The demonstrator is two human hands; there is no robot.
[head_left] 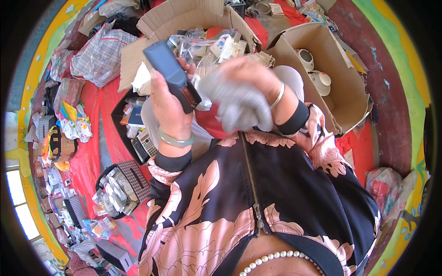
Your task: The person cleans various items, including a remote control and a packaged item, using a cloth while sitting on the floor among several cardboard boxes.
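Observation:
My left hand [169, 105] grips a dark blue-grey oblong case [166, 64], its narrow black end pointing down toward me. The exact kind of this case cannot be made out. A grey cloth [241, 103], smeared by motion, hangs from my right hand [255, 76], whose fingers are bunched at its upper part. The cloth is a little to the right of the case and apart from it. Just beyond both hands stands an open cardboard box [184, 16] full of small packaged items, plastic bags and cards.
At the right is a second cardboard box [343, 108] with white round objects [320, 83] inside. A black bin [120, 108] with a calculator [146, 142] lies left of my legs. Further left are a checked fabric basket [133, 177], a plaid bag [99, 55] and red floor covering [90, 152].

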